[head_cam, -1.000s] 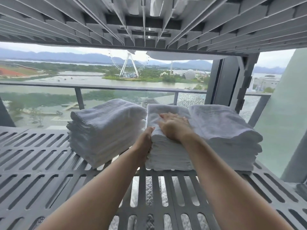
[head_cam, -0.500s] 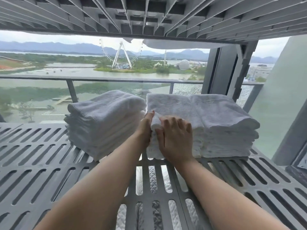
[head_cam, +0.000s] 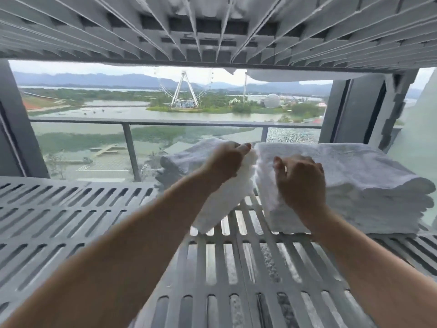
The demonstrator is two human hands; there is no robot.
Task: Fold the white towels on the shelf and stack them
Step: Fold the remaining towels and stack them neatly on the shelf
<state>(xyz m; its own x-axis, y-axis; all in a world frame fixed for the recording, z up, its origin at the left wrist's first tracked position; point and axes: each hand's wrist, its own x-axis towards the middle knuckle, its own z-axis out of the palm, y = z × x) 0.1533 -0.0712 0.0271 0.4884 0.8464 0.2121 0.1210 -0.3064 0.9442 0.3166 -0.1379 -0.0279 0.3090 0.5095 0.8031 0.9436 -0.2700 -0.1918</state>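
Note:
My left hand (head_cam: 225,162) grips a folded white towel (head_cam: 222,200) by its top end. The towel hangs tilted over the grey slotted shelf (head_cam: 71,209), between two stacks. Behind that hand lies the left stack of folded white towels (head_cam: 177,159), partly hidden. My right hand (head_cam: 299,183) hovers in front of the near left corner of the wide right stack (head_cam: 359,185). Its fingers are loosely curled and I see nothing in them.
The underside of an upper slotted shelf (head_cam: 212,27) hangs low overhead, with white cloth (head_cam: 283,76) drooping over its far edge. A shelf post (head_cam: 390,110) stands at the back right. Beyond is a glass railing (head_cam: 127,143).
My left hand has pulled one towel off the middle pile and lifted it leftward. My right hand has come off the pile's front and risen with curled fingers. The camera has tilted.

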